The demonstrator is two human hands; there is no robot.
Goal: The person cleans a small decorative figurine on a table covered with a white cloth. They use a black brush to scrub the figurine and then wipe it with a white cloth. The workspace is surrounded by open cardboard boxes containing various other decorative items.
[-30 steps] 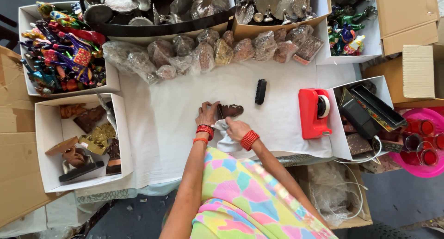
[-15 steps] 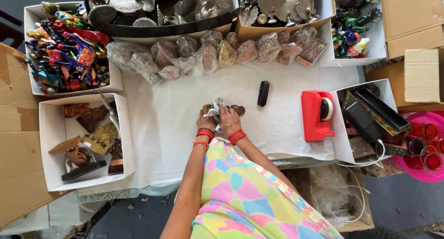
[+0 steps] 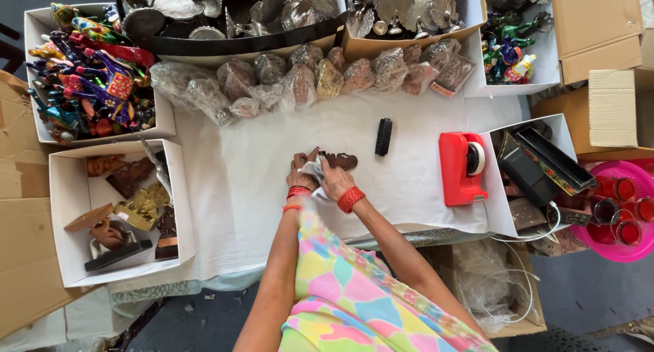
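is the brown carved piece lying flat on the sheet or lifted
Lying flat: the brown carved piece rests on the white sheet, with both hands at its near end.

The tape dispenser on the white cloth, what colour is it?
Bright red, holding a white roll; the head view shows it clearly.

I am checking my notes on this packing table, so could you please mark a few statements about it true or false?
1. Both hands, left hand and right hand, are on a small brown carved piece. True.
2. The red tape dispenser lies to the person's left. False: it lies to the right of the hands.
3. A black brush lies on the white sheet, apart from the hands. True.
4. The white box on the left holds red glasses. False: it holds wooden and brass figures.
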